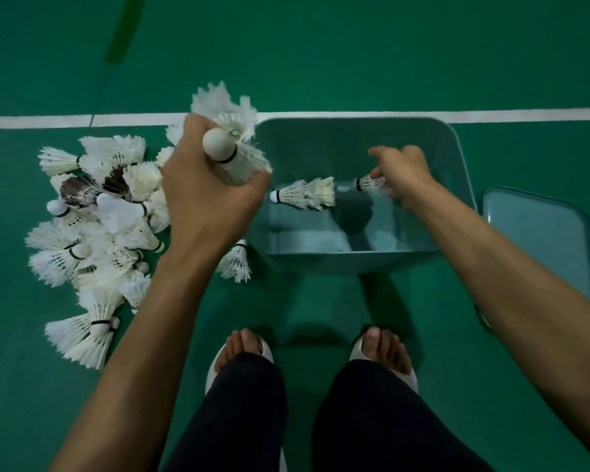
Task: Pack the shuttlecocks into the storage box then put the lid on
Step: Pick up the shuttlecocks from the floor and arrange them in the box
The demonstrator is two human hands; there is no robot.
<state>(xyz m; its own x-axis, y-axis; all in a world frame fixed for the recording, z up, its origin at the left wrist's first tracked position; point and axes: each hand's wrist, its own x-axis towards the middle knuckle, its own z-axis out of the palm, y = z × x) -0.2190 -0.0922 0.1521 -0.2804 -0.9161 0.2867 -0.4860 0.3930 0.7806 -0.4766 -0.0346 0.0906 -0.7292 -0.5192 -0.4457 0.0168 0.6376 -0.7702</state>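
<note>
A translucent teal storage box (pixel 457 158) stands open on the green floor in front of my feet. My left hand (pixel 205 195) grips a bunch of white shuttlecocks (pixel 232 144) at the box's left rim, one cork pointing up at me. Inside the box my right hand (pixel 401 172) pinches a single shuttlecock (pixel 368 183) by its feathers. Another shuttlecock (pixel 304 194) lies on its side in the box, near the left wall. The pile of loose shuttlecocks (pixel 96 229) lies on the floor left of the box. The lid (pixel 542 240) lies flat to the right of the box.
A white court line (pixel 82 120) runs across the floor behind the box and pile. One stray shuttlecock (pixel 236 264) lies by the box's front left corner. My feet in white slippers (pixel 242 352) stand just in front of the box.
</note>
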